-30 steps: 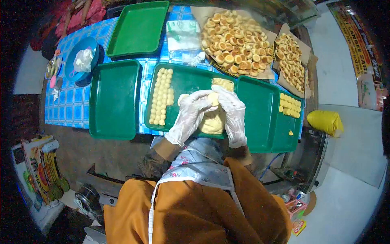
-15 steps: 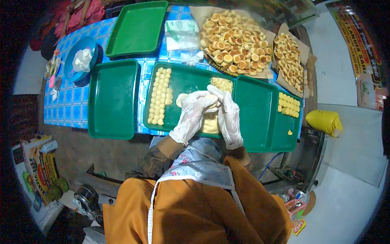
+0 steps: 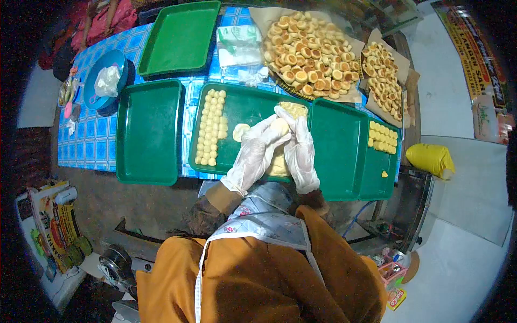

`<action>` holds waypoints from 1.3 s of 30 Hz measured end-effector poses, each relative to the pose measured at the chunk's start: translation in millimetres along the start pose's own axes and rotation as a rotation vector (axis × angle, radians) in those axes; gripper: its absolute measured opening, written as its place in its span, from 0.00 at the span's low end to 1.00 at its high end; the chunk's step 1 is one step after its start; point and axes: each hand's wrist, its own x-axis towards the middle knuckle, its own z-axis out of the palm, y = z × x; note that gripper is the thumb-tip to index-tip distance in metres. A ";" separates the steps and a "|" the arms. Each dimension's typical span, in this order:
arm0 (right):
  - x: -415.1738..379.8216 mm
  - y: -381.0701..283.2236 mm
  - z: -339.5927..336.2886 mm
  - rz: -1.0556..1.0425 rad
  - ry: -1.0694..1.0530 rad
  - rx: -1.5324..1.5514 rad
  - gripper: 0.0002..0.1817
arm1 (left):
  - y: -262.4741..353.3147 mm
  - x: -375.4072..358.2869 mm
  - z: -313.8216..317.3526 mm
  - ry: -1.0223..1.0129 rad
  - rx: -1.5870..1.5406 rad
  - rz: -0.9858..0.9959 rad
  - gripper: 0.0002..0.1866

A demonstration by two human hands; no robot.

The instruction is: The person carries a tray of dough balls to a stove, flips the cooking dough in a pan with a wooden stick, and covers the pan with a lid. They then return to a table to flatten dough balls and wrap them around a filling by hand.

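Note:
Both my hands wear thin white gloves and meet over the middle green tray [image 3: 237, 99]. A pale round piece of dough [image 3: 279, 127] sits between them. The fingers of my left hand [image 3: 253, 156] curl round its left and lower side, while my right hand [image 3: 300, 156] presses against its right side. Just left of my left fingers, a flattened dough disc [image 3: 240, 132] lies on the tray. Rows of small filling-like balls [image 3: 209, 129] line the tray's left end. Larger dough masses [image 3: 294, 109] lie behind and beneath my hands, partly hidden.
More green trays [image 3: 148, 134] stand left and right, the right one holding rows of yellow pieces [image 3: 382, 138]. Browned round pastries [image 3: 312, 54] are heaped at the back. A blue bowl [image 3: 91, 81] with a plastic bag is at far left. Another person's arm [image 3: 110, 16] shows top left.
My hands have turned slightly, so the round dough piece now shows on top between the fingers. The flattened disc on the tray is more exposed. The view has shifted slightly.

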 end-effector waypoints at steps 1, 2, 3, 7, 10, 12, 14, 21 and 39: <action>0.8 0.4 -0.3 -0.008 -0.008 -0.002 0.33 | -1.7 0.3 -2.1 -0.001 0.008 0.007 0.21; 1.2 0.8 0.1 -0.006 -0.007 -0.014 0.32 | -3.0 0.6 -4.0 -0.001 0.016 0.015 0.22; 1.4 0.9 1.3 -0.003 -0.006 -0.026 0.32 | -3.4 0.2 -4.7 0.000 0.023 0.022 0.22; 1.4 0.3 6.1 -0.023 -0.013 -0.074 0.31 | 0.7 -3.6 0.4 0.010 0.117 0.063 0.20; -3.8 -7.2 11.9 0.088 0.027 -0.052 0.31 | 5.1 -4.7 2.7 0.023 0.133 0.001 0.16; -7.9 -5.6 15.3 0.126 0.035 -0.052 0.32 | 3.4 -2.9 -8.1 0.030 0.224 -0.002 0.15; -7.8 -4.4 16.7 0.113 0.041 -0.073 0.32 | 2.6 -1.0 -10.0 0.021 0.191 -0.013 0.14; -5.5 3.2 6.3 0.073 0.034 -0.073 0.32 | -4.7 -1.1 -13.5 0.055 0.053 0.026 0.18; -13.5 -0.4 15.0 0.048 0.051 -0.032 0.38 | 2.8 -6.8 -9.1 0.003 0.146 0.028 0.14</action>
